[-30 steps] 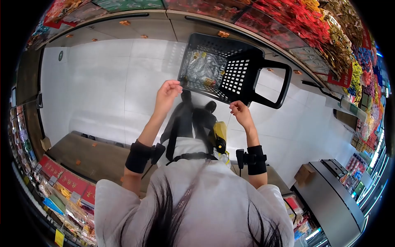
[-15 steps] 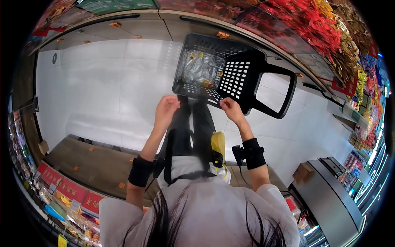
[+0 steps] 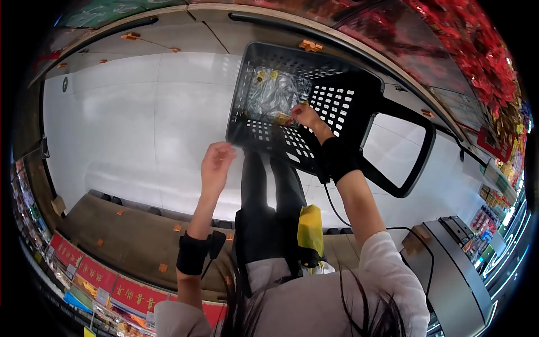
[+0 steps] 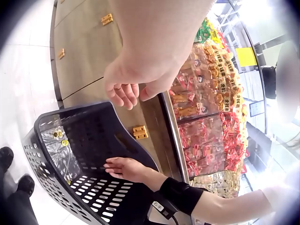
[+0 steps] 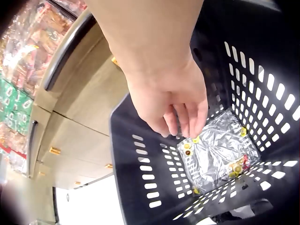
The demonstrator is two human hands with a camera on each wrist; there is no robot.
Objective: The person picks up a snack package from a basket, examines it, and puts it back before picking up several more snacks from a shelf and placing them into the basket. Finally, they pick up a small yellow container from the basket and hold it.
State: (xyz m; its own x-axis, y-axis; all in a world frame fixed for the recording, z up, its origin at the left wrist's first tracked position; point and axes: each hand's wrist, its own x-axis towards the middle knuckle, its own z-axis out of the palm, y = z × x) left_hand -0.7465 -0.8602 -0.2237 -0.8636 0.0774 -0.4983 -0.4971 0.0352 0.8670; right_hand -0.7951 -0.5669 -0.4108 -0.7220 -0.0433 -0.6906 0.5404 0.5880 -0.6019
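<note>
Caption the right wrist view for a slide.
Right hand hangs loosely over crumpled silvery plastic packaging inside a black perforated plastic basket.

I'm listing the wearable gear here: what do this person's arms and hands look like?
The left hand and right hand are gloveless. A wide black left band carries a small black box; the right band, also black, has a thin black cable and a white label with dark characters. The sleeves are short and pale.

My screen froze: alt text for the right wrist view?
The right hand, apparently empty, hangs at the opening of a black slotted basket. Crinkled plastic and yellow and red pieces lie inside; brown cabinet fronts stand alongside.
</note>
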